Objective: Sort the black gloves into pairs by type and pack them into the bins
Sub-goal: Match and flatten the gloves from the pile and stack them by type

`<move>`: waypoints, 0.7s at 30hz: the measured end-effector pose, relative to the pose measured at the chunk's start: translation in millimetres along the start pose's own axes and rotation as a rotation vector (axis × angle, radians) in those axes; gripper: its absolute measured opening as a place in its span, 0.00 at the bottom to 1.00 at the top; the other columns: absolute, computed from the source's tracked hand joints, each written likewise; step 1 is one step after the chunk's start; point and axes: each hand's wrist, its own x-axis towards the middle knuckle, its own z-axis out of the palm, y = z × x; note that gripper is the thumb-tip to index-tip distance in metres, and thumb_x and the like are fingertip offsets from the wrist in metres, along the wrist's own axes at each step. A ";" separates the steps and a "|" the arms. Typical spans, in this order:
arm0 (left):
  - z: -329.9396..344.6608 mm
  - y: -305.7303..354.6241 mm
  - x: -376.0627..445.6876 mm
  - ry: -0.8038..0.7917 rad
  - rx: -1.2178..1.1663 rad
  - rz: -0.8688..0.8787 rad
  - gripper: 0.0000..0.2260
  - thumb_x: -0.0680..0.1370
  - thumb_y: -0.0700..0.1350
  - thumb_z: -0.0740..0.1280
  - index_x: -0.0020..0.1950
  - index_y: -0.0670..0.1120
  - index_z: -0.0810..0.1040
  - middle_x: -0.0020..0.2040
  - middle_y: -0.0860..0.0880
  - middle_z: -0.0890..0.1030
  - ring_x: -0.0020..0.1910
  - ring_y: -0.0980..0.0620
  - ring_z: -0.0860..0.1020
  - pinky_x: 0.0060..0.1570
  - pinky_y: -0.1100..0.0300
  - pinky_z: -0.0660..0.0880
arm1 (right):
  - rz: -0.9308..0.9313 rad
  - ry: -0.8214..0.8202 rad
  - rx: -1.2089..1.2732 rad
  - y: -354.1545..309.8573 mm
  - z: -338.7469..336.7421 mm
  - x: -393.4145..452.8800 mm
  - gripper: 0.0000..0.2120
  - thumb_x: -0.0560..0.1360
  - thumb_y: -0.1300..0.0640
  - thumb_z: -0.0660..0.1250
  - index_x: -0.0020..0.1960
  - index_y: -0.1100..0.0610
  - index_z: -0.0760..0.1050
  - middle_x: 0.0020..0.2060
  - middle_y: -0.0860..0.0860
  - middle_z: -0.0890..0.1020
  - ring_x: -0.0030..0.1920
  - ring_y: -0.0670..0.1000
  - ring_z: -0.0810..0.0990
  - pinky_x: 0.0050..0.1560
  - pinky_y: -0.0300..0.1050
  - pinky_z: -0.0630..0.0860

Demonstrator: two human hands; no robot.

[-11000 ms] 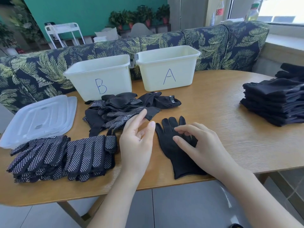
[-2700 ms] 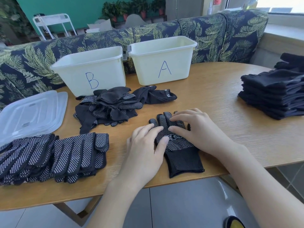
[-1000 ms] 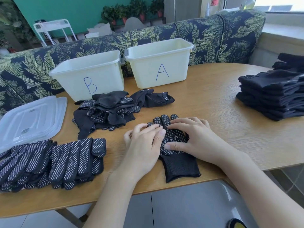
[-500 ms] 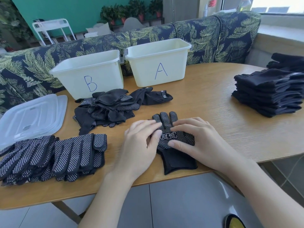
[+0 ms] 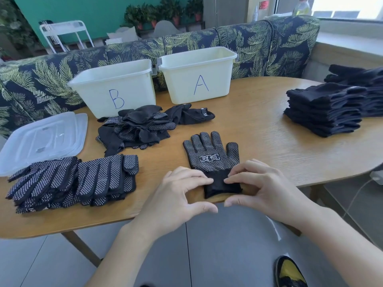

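- The plain black cuff of the dotted glove (image 5: 211,154) is pinched at the near edge of the surface (image 5: 269,141) by the fingers of both hands; the left hand (image 5: 176,195) takes its left side and the right hand (image 5: 263,189) its right side, with the thumbs curled below the edge.
- Half a second ago both hands lay over the palm of this glove; they have since been drawn back to the cuff, so that the dotted palm, its white printed label and all five fingers are now uncovered.
- The glove is laid flat, dots upward, fingers pointing toward the bins; whether a second glove lies beneath it cannot be told.
- A loose heap of mixed gloves (image 5: 141,127) is seen just beyond, between the glove and the bins, unchanged from the earlier frames.
- A stack of dotted gloves (image 5: 76,181) is placed to the left, near the front edge, and clear lids (image 5: 41,139) are stacked behind it.
- A pile of plain black gloves (image 5: 327,108) is kept well apart at the right.
- Bin B (image 5: 116,88) and bin A (image 5: 199,73) are stood side by side at the back; their insides are hidden from this angle.
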 end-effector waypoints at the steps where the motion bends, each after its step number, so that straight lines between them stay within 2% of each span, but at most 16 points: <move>1: 0.5 0.0 -0.1 -0.001 0.016 0.007 0.26 0.67 0.68 0.74 0.60 0.58 0.84 0.58 0.65 0.79 0.64 0.57 0.74 0.64 0.51 0.72 | -0.006 -0.004 0.002 -0.6 0.9 -1.3 0.23 0.70 0.34 0.72 0.55 0.49 0.85 0.53 0.40 0.79 0.54 0.43 0.77 0.57 0.33 0.71; 7: 4.9 -0.7 -3.9 0.040 0.031 0.029 0.25 0.66 0.68 0.74 0.59 0.58 0.85 0.55 0.64 0.78 0.61 0.55 0.75 0.61 0.51 0.73 | -0.036 0.032 0.037 -4.2 7.6 -7.8 0.17 0.75 0.40 0.71 0.54 0.51 0.86 0.51 0.41 0.80 0.50 0.45 0.78 0.53 0.31 0.71; 12: 5.9 3.7 -4.2 0.095 0.031 0.091 0.27 0.67 0.67 0.75 0.61 0.54 0.85 0.58 0.63 0.78 0.64 0.56 0.73 0.63 0.52 0.73 | -0.025 0.028 0.031 -10.1 7.3 -6.9 0.12 0.78 0.42 0.68 0.51 0.48 0.85 0.49 0.38 0.79 0.50 0.47 0.77 0.53 0.44 0.74; 16: 4.4 3.7 -3.3 0.118 0.022 0.104 0.25 0.69 0.67 0.75 0.59 0.53 0.85 0.61 0.63 0.80 0.68 0.57 0.73 0.66 0.52 0.71 | 0.089 0.005 0.221 -18.4 1.9 -4.0 0.08 0.80 0.44 0.68 0.48 0.46 0.82 0.48 0.39 0.82 0.52 0.46 0.79 0.51 0.40 0.73; 19: 4.4 2.6 -2.8 0.099 0.007 0.084 0.24 0.70 0.66 0.74 0.57 0.52 0.86 0.60 0.63 0.82 0.69 0.61 0.72 0.67 0.57 0.67 | 0.206 0.044 0.374 -23.5 -3.3 -3.7 0.09 0.77 0.42 0.68 0.49 0.46 0.81 0.44 0.43 0.84 0.45 0.47 0.82 0.45 0.47 0.77; 21: 5.8 1.3 -2.9 0.119 -0.010 0.055 0.20 0.73 0.64 0.71 0.55 0.51 0.86 0.57 0.63 0.83 0.66 0.64 0.73 0.66 0.61 0.66 | 0.222 0.064 0.403 -24.8 -5.4 -3.2 0.08 0.76 0.43 0.68 0.49 0.46 0.81 0.43 0.44 0.85 0.44 0.47 0.82 0.48 0.48 0.77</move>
